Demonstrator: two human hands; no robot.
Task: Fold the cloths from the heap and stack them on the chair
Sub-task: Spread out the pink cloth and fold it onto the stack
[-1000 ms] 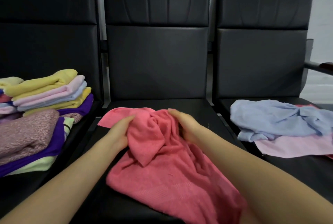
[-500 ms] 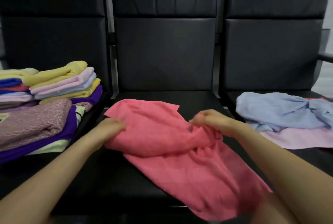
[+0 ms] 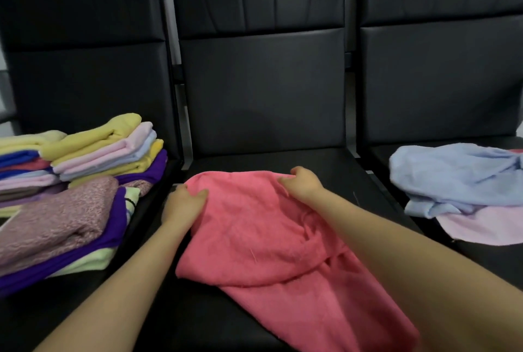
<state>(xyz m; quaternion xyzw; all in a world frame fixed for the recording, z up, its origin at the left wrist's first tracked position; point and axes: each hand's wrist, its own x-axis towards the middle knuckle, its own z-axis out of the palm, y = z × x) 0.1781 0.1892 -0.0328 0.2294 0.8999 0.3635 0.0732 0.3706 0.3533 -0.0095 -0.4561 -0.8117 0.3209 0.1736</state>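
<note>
A coral-pink cloth lies spread on the middle black chair's seat, its near end hanging over the front edge. My left hand grips its far left corner. My right hand pinches the far edge to the right. On the left chair stands a stack of folded cloths in yellow, pink, blue and purple, with a mauve folded cloth in front. On the right chair lies the heap: a crumpled light-blue cloth over a pale pink cloth.
Three black padded chairs stand side by side against a pale wall. Narrow gaps separate the seats. The left chair's seat shows bare in front of the stacks.
My hands have moved apart along the pink cloth's far edge and spread it flatter on the seat. One second ago it was bunched between them.
</note>
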